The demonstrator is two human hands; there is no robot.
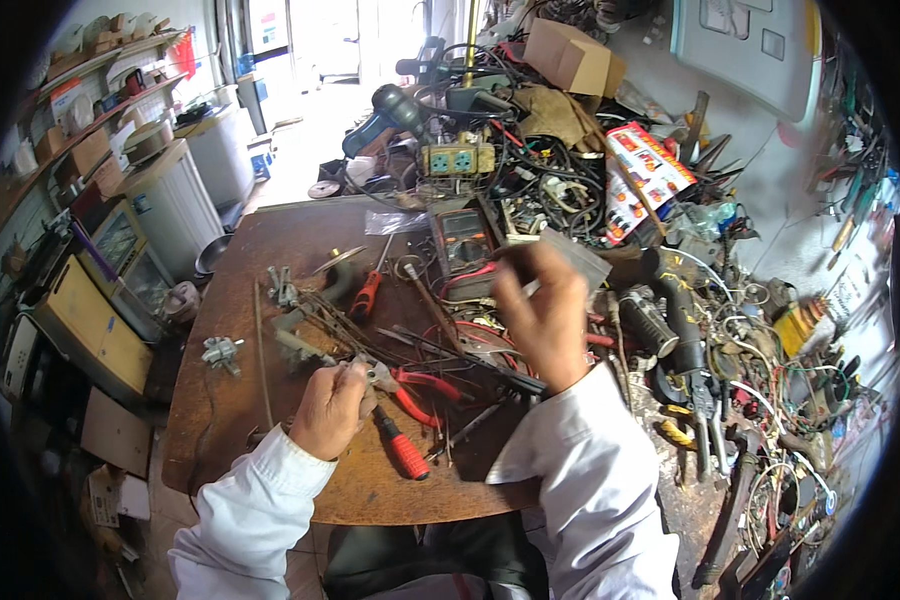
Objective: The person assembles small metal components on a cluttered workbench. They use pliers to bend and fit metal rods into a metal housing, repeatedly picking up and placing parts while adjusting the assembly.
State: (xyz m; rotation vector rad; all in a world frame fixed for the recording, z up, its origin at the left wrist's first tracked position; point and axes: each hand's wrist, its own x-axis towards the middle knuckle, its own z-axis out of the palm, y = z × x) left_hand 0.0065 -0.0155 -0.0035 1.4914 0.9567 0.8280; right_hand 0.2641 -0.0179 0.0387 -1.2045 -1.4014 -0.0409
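Observation:
My left hand (332, 410) is closed in a fist above the near part of the brown wooden table (220, 430). A pale, blurred piece sticks out beyond its fingers, but I cannot make out what it is. Red-handled pliers (420, 390) lie just right of that fist, and a red-and-black screwdriver (403, 447) rests below them. My right hand (545, 315) is raised over the table's right side, smeared by motion, its fingers bent. Whether it holds anything is not visible. Beyond it lies a multimeter (465, 238) with wires around it.
An orange-handled screwdriver (367, 294) and a grey metal fitting (222, 354) lie on the table. Cables, tools and a cardboard box (568, 57) are heaped at the back right. A power tool (680, 320) and a hammer (732, 500) are at right. Shelves (100, 130) line the left wall.

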